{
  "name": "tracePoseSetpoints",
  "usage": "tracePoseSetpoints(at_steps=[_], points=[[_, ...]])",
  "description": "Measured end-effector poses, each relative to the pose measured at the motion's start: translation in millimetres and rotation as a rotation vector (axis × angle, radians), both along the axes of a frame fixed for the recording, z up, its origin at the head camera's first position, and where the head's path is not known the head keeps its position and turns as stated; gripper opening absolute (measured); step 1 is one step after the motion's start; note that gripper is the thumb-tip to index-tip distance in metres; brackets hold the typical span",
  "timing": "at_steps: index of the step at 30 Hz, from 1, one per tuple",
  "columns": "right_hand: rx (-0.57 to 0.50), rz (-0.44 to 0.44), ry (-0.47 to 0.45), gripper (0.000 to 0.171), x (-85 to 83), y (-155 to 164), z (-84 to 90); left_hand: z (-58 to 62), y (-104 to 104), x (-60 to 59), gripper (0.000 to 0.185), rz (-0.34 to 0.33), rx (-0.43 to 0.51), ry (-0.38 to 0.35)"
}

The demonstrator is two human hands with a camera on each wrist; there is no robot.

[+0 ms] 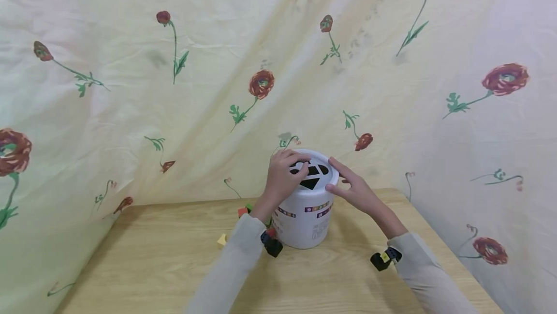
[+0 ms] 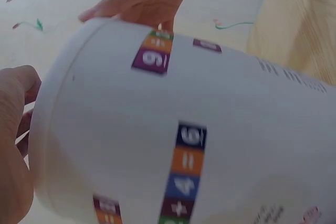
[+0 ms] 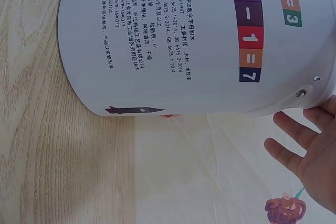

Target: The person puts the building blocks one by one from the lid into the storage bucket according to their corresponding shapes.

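A white bucket (image 1: 303, 224) with printed number sums stands upright on the table. Its white lid (image 1: 332, 174) has several black shape-like openings (image 1: 310, 183). My left hand (image 1: 282, 173) is over the lid's left part, thumb and index finger bent near each other above the openings; I cannot tell whether anything is between them. On the right side of the rim, my right hand (image 1: 354, 191) touches with its thumb and fingers spread and fairly straight. The right wrist view shows those fingers (image 3: 295, 130) at the rim, beside a small metal handle fitting (image 3: 301, 93).
Left of the bucket lie a yellow block (image 1: 222, 241), a red block (image 1: 242, 212) and a green block (image 1: 249, 206), partly hidden by the left arm. The wooden table (image 1: 165, 261) ends at a flower-printed cloth (image 1: 209, 111) behind and at the sides.
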State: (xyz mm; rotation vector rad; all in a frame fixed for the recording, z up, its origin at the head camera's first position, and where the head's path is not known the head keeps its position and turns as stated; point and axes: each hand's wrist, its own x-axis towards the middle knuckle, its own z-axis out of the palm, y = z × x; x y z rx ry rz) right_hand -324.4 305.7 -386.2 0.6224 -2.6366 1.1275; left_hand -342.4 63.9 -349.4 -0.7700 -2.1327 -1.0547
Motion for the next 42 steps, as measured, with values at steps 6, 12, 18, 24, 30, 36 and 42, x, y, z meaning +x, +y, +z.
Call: tracePoseSetpoints(at_steps=[6,12,18,24,30,36,42], points=[[-0.006,0.002,-0.005,0.079,2.0,-0.8,-0.3,-10.4,-26.5,1.8,0.018,0.033,0.087,-0.088],[-0.002,-0.006,-0.009,0.079,4.2,-1.6,2.0,-20.7,-51.3,1.4,0.018,0.054,0.154,-0.110],[-0.006,-0.012,-0.023,0.079,5.2,-2.2,4.3,-37.6,-72.6,-1.0,0.022,0.079,0.235,-0.106],[-0.003,-0.012,-0.024,0.079,5.9,-2.5,4.6,-60.4,-92.2,-1.5,0.021,0.092,0.264,-0.185],[0.000,-0.013,-0.024,0.079,6.2,-1.6,4.6,-83.9,-106.4,2.3,0.022,0.090,0.059,-0.373],[0.000,-0.017,-0.030,0.079,5.0,-1.7,4.7,-100.6,-110.5,7.8,0.017,0.027,-0.168,-0.553],[0.004,-0.018,-0.026,0.079,2.4,-2.0,3.3,-111.5,-106.4,8.4,0.015,0.007,-0.303,-0.699]])
